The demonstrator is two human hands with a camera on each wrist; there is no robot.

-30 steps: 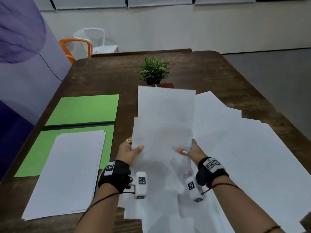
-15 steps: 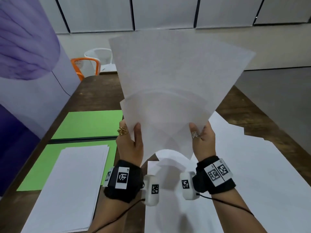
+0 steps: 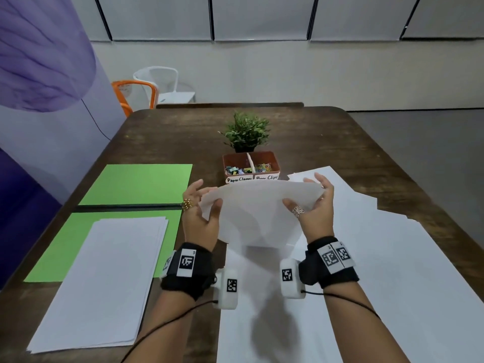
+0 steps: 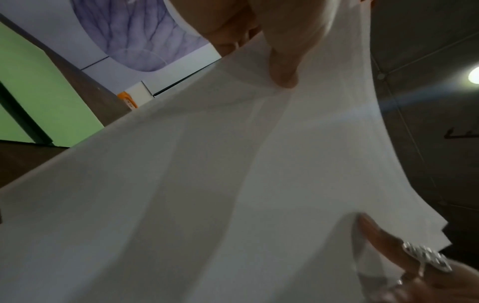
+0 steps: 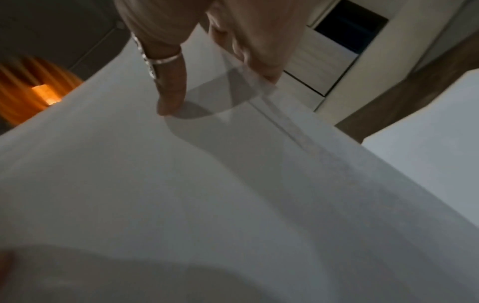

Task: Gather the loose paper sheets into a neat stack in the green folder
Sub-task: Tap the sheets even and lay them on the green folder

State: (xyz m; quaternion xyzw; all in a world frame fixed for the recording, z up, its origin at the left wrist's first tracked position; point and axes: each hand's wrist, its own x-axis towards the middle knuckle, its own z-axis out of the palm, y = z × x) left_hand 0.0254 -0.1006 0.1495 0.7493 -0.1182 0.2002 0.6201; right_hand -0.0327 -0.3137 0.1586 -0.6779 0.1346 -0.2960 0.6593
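- The job looks partly done: a stack of white sheets (image 3: pixel 99 279) already lies on the near half of the open green folder (image 3: pixel 136 184), though it sits skewed, its near end hanging past the folder's edge onto the table (image 3: pixel 327 142).
- Both hands hold a small bundle of sheets (image 3: pixel 259 216) in the air above the table, between the folder and the remaining spread — the left hand (image 3: pixel 200 218) clamps its left side, the right hand (image 3: pixel 314 208) its right side, thumbs on the near face and fingers behind.
- The bundle bows in a soft arch between the two grips; in the left wrist view its corners stand stepped, not flush, so I judge it still needs squaring.
- Left to do: many loose sheets (image 3: pixel 379 271) lie fanned and overlapping on the right side of the table, and the folder stack wants straightening.
- The paper is thin, matte and slightly see-through, limp enough to sag; the folder is flat, smooth card with a dark spine; the table is dark worn wood.
- Behind the bundle stand a small brown box of clips (image 3: pixel 250 166) and a potted plant (image 3: pixel 246 132).
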